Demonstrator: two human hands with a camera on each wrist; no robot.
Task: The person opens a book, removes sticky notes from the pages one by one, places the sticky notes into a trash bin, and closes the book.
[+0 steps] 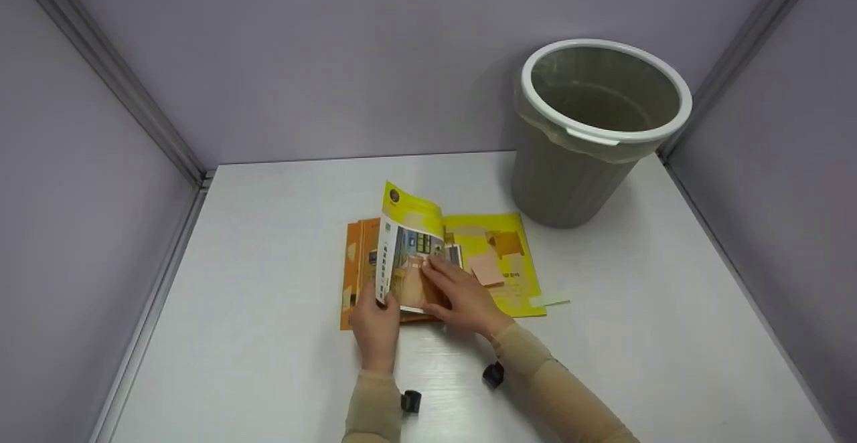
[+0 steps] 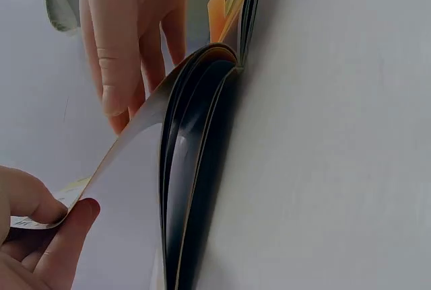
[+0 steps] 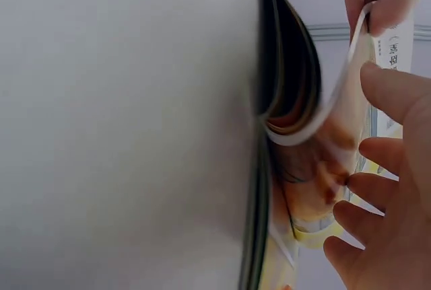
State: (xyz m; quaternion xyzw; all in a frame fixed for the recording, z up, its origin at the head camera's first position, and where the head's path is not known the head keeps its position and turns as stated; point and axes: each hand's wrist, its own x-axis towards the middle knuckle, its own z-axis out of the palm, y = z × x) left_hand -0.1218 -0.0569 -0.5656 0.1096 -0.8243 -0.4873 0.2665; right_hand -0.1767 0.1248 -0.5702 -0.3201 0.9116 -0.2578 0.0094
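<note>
A magazine lies spread on the white table, its right side yellow and its left side orange. One page, yellow and white with a street picture, stands up from it and bends. My left hand pinches that page's lower left edge between thumb and fingers, as the left wrist view also shows. My right hand lies against the picture side of the page near the fold, fingers spread and fairly straight in the right wrist view. Beside it, a pink sticky note sits on the yellow page.
A grey trash bin with a white rim and a liner bag stands at the back right. A pale green strip sticks out past the magazine's right edge. Grey walls enclose the white table at the back and sides.
</note>
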